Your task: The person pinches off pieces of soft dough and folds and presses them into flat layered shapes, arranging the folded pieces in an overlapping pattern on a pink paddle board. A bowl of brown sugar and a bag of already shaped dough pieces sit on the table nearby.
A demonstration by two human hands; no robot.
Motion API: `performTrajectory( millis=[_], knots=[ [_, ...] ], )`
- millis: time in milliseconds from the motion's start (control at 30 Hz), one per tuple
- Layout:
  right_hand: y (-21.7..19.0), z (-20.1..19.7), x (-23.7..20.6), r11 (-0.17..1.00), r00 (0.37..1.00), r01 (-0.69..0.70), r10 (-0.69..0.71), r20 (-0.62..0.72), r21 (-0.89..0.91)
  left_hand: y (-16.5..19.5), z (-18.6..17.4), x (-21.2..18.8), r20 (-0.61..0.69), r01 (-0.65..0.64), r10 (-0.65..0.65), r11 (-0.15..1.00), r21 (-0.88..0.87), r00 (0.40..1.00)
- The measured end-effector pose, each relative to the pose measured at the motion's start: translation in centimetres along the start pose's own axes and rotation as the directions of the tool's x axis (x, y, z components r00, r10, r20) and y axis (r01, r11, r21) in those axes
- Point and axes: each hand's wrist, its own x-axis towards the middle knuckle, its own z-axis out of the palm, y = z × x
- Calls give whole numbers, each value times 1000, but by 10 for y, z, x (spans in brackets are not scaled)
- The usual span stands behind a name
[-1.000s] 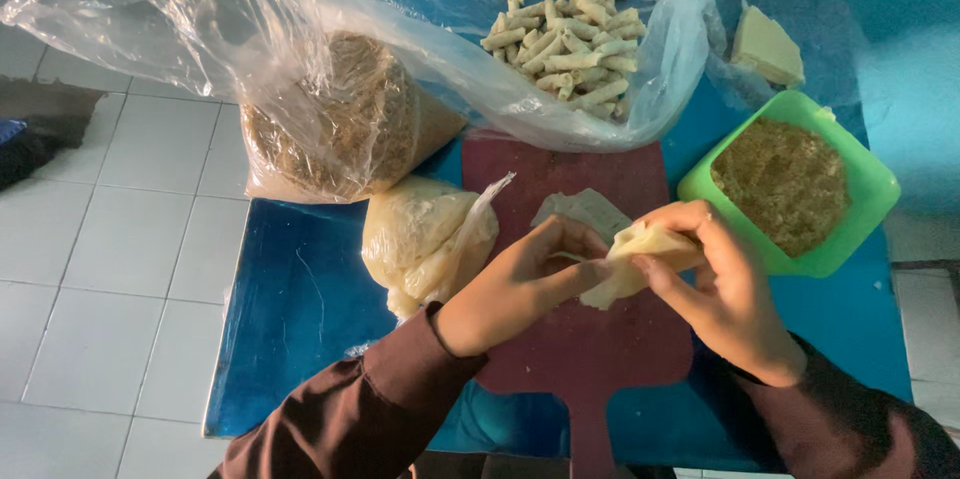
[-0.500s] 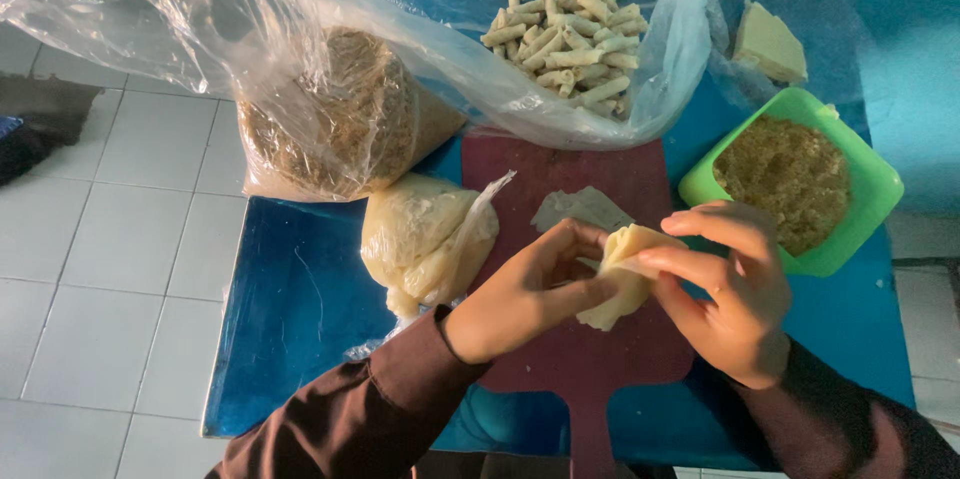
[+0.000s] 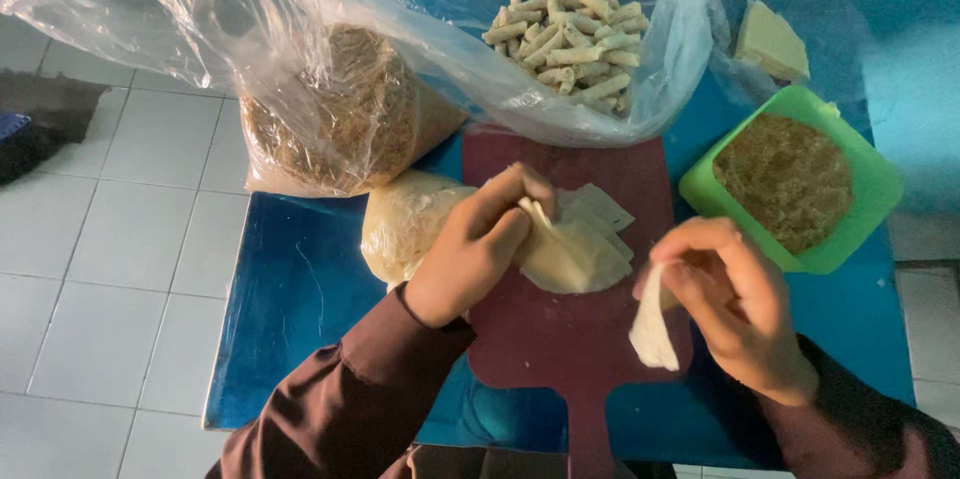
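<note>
My left hand [image 3: 478,245] pinches the edge of a small stack of pale wrapper sheets [image 3: 580,244] lying on a dark red cutting board [image 3: 570,339]. My right hand [image 3: 735,304] holds one thin wrapper sheet [image 3: 652,324] that hangs down from its fingertips, apart from the stack. A green square container [image 3: 870,184] of brown minced filling sits just right of the board. Several finished rolls [image 3: 570,29] lie in an open clear plastic bag [image 3: 660,69] at the back.
A bagged lump of pale wrappers [image 3: 405,224] sits left of the board. A bag of brown crumbs [image 3: 340,119] stands behind it. A pale wedge [image 3: 770,39] lies at the back right. The blue table [image 3: 290,289] stands over a white tiled floor [image 3: 100,269].
Both hands were together on one folded wrapper at the board's right. Now they are apart: the left moved to the wrapper stack, the right pulled away lower right with a single sheet.
</note>
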Motion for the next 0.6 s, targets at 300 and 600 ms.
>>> performTrajectory(
  millis=[300,600],
  knots=[
    [10,8,18,967,985,-164,172,23,-195,-5,25,0,215,219,-391,804,552,895],
    [6,22,28,869,903,-333,406,143,-365,-12,17,-18,45,217,-306,765,606,951]
  ],
)
